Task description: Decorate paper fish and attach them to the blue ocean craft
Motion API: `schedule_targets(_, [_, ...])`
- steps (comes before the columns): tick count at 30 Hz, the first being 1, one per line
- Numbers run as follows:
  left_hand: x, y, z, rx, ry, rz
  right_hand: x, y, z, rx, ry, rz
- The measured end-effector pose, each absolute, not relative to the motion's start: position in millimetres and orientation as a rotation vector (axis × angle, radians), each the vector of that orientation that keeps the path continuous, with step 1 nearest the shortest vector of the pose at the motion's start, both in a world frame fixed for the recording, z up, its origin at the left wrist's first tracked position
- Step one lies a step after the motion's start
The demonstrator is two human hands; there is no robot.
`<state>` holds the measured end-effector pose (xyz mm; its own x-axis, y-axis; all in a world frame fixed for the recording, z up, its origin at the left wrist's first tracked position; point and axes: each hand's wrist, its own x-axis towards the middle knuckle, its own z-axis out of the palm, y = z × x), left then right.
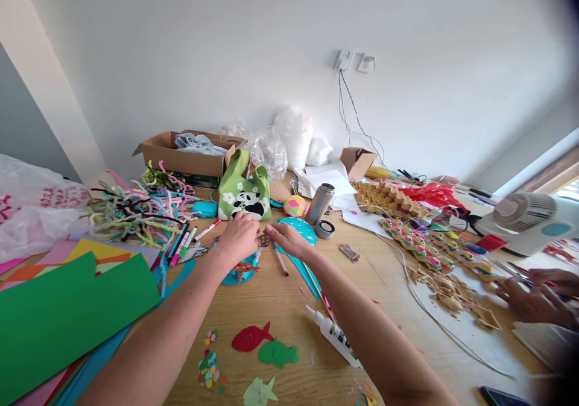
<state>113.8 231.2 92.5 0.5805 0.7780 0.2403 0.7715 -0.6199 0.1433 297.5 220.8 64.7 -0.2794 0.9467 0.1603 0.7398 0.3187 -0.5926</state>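
Observation:
My left hand (239, 237) is closed, knuckles up, in front of a green bag (244, 192) with a panda and white flowers on it. My right hand (290, 240) is close beside it, fingers pressed together and tips hidden from me. Between the hands shows a small round patterned piece (263, 241); what each hand grips cannot be made out. Under the left wrist lies a blue disc (237, 277) bearing an orange cut-out (246, 267). Past the right hand is another blue disc with white spots (304, 229). A pen (281, 260) lies between my forearms.
A glue bottle (337, 336) lies by my right forearm, near red (251, 338) and green (277, 353) paper fish. Coloured sheets (76, 309) cover the left. A metal flask (320, 204) stands behind. At right are egg cartons (389, 198), a fan (525, 219) and another person's hands (534, 297).

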Motion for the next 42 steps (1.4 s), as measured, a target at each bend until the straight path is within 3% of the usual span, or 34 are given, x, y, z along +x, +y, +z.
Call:
schedule_targets(4, [109.5, 227.5, 100.1, 2.698, 1.322, 0.621, 298.8, 220.3, 64.9, -1.484, -2.086, 0.561])
schedule_targets(7, [102.1, 220.2, 108.3, 2.543, 1.285, 0.974, 301.3, 219.3, 67.4, -1.482, -2.009, 0.537])
schedule_targets(11, [85.7, 203.3, 120.2, 2.078, 1.184, 1.469, 309.0, 214.2, 73.6, -1.516, -1.785, 0.448])
schedule_targets(17, [60.6, 176.4, 133.8, 1.499, 0.984, 1.818, 324.9, 180.6, 88.3, -1.492, -1.506, 0.44])
schedule_targets(27, [40.2, 133.6, 150.7, 1.219, 0.822, 2.033, 326.3, 78.1, 98.7, -1.475, -1.364, 0.358])
schedule_targets(42, [33.4, 130.0, 160.1, 1.176, 0.66, 2.162, 296.4, -23.7, 63.2, -1.685, -1.449, 0.156])
